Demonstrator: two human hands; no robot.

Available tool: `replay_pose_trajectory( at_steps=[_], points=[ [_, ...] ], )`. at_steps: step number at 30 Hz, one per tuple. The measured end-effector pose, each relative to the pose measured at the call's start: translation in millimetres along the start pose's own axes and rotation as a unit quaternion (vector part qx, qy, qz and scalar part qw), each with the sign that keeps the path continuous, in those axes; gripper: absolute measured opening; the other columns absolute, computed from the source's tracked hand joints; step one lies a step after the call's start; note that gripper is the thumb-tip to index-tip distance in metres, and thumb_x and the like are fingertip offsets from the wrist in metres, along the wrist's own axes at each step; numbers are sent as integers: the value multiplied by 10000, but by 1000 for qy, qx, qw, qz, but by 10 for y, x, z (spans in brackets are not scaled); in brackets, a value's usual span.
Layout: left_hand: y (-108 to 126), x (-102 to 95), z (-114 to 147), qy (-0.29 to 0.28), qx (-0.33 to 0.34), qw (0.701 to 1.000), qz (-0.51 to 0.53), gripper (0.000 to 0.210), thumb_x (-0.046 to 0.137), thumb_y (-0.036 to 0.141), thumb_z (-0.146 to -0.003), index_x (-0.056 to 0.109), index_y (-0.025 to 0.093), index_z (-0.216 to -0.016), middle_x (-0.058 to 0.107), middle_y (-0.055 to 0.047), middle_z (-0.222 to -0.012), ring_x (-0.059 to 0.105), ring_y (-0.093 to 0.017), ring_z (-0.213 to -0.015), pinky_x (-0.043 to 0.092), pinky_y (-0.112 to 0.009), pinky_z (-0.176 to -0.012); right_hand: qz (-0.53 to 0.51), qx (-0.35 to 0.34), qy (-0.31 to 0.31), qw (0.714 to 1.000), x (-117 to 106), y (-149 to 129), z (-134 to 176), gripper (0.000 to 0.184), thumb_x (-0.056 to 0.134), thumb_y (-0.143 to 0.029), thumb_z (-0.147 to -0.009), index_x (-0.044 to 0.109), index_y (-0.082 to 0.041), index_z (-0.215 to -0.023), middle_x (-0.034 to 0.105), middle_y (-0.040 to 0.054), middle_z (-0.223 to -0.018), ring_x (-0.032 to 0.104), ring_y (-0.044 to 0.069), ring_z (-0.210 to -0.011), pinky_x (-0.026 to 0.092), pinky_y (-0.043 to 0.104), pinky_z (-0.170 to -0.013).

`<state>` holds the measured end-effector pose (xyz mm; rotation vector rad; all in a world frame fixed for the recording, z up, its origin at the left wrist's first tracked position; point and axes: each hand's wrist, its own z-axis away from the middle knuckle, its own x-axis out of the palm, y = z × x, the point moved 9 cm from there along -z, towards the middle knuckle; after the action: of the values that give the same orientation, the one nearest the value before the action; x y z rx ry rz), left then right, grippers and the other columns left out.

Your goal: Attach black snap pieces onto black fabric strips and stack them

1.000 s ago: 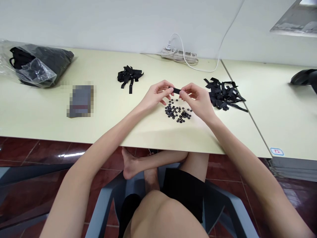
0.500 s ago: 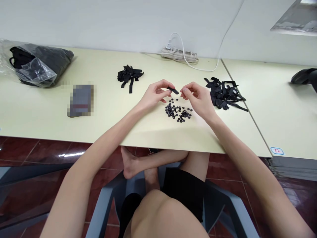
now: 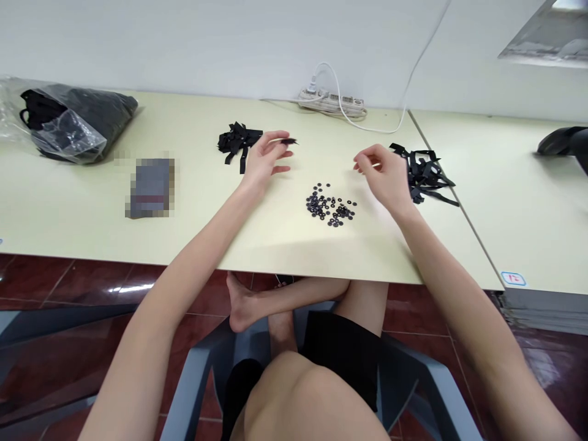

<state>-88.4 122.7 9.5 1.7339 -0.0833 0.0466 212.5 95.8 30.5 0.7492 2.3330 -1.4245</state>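
A short black fabric strip (image 3: pixel 288 141) is pinched between the fingers of my left hand (image 3: pixel 263 160), slightly blurred. This hand hovers beside the left pile of black strips (image 3: pixel 235 139) and partly covers it. My right hand (image 3: pixel 382 177) is raised over the table with its fingers curled and thumb against them; I cannot make out anything between them. Behind it lies a larger pile of black strips (image 3: pixel 425 174), partly hidden by the hand. Between my hands, nearer to me, small round black pieces with center holes (image 3: pixel 327 207) are scattered on the table (image 3: pixel 275 239).
A clear plastic bag (image 3: pixel 85 122) with black material stands at the left. Near it lies a blurred dark rectangular object (image 3: pixel 150 187). A white power strip (image 3: pixel 331 103) with a cable sits by the wall. A dark object (image 3: pixel 567 144) is at the far right.
My left hand has moved left and away from me with the strip, toward the left pile. My right hand has shifted right, closer to the right pile. The hands are farther apart.
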Motion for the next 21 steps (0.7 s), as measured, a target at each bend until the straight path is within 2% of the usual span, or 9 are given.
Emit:
replay_pose_trajectory(
  at_steps=[2, 4, 7, 11, 16, 19, 21],
  points=[
    [-67, -225, -85, 54, -19, 998, 39, 254, 816, 349, -973, 737, 305, -1210, 801, -46, -1443, 755, -267, -1320, 678, -340, -948, 70, 22, 70, 995, -302, 251, -76, 109, 675, -349, -997, 686, -295, -904, 782, 66, -904, 760, 291, -907, 601, 499, -915],
    [-132, -418, -165, 88, -31, 993, 75, 261, 842, 396, -977, 726, 311, -1194, 786, -30, -1484, 723, -268, -1408, 673, -368, -1045, 139, 53, 112, 982, -573, 499, -111, 127, 670, -321, -989, 653, -303, -865, 743, 91, -891, 716, 325, -976, 557, 535, -990],
    [-201, -637, -261, 121, -31, 986, 112, 246, 814, 430, -1030, 723, 285, -1207, 766, -53, -1517, 692, -261, -1483, 620, -419, -1201, 188, 85, 109, 972, -792, 729, -109, 161, 619, -234, -986, 615, -300, -840, 692, 143, -956, 622, 351, -1104, 460, 548, -1076],
    [-284, -743, -311, 139, -44, 979, 144, 214, 715, 411, -1117, 729, 243, -1248, 761, -91, -1522, 681, -260, -1513, 562, -436, -1282, 218, 103, 43, 970, -725, 718, -62, 161, 595, -163, -964, 619, -287, -864, 669, 151, -1022, 577, 351, -1162, 432, 521, -1073],
    [-357, -684, -308, 122, -91, 974, 167, 227, 558, 331, -1171, 740, 202, -1211, 762, -104, -1529, 707, -230, -1475, 560, -407, -1283, 254, 88, -20, 963, -530, 552, -17, 97, 698, -242, -927, 630, -292, -878, 724, 114, -1003, 611, 378, -1195, 465, 518, -1053],
    [-349, -662, -297, 117, -111, 975, 151, 303, 489, 333, -1184, 749, 177, -1178, 797, -116, -1450, 745, -224, -1407, 603, -377, -1216, 267, 89, -55, 958, -476, 547, -4, 97, 746, -262, -881, 667, -290, -931, 766, 104, -1019, 629, 406, -1235, 476, 531, -1071],
    [-291, -642, -290, 108, -106, 982, 115, 322, 524, 400, -1173, 758, 181, -1145, 828, -115, -1349, 789, -233, -1311, 654, -343, -1098, 270, 89, -70, 956, -465, 551, -5, 94, 742, -256, -896, 683, -276, -966, 790, 123, -1044, 639, 399, -1224, 479, 528, -1069]
  ],
)
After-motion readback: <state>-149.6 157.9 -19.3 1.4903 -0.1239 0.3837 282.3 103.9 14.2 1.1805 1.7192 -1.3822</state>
